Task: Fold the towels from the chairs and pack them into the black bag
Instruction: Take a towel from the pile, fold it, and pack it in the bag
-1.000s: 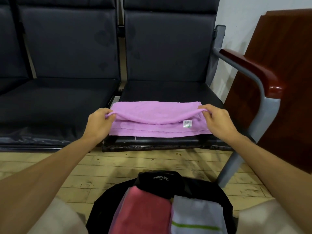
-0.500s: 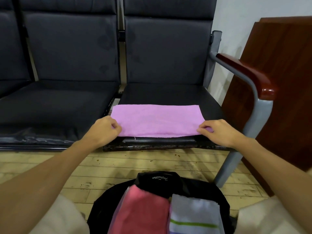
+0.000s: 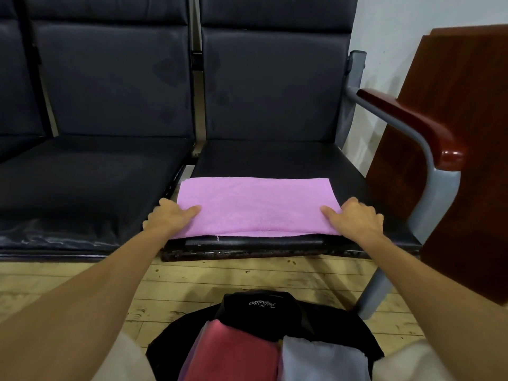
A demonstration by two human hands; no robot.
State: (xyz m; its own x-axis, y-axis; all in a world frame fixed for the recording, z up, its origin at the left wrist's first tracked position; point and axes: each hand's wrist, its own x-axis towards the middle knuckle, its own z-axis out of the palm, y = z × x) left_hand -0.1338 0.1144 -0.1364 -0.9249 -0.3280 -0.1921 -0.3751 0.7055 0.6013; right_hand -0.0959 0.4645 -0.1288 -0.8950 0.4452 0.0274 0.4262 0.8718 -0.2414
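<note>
**Both hands are resting on the pink towel at the seat's front edge**

Nearest you, the black bag [image 3: 275, 306] is sitting open on the wooden floor [image 3: 82, 273]. A folded red towel [image 3: 236, 350] and a pale grey towel [image 3: 321, 361] are lying side by side inside it.

Beyond the bag you are reaching both arms forward to the right-hand chair's seat [image 3: 275, 158]. The pink towel [image 3: 255, 204] is lying flat there as a folded rectangle along the seat's front edge, with its near fold just behind that edge.

Your left hand [image 3: 170, 218] is resting on the towel's near left corner, its thumb stretching flat across the top. Your right hand [image 3: 354, 220] is doing the same on the near right corner, thumb pointing inward. The fingers of both hands are bending down at the towel's ends. You cannot tell from this view whether they are gripping under the cloth or only pressing on it.

Farther back, the rest of the seat is showing bare in front of the dark backrest. A second dark chair [image 3: 90, 171] is standing to the left. A red-brown armrest [image 3: 406, 119] is running along the seat's right side, and a wooden panel [image 3: 461, 133] is leaning behind it.
</note>
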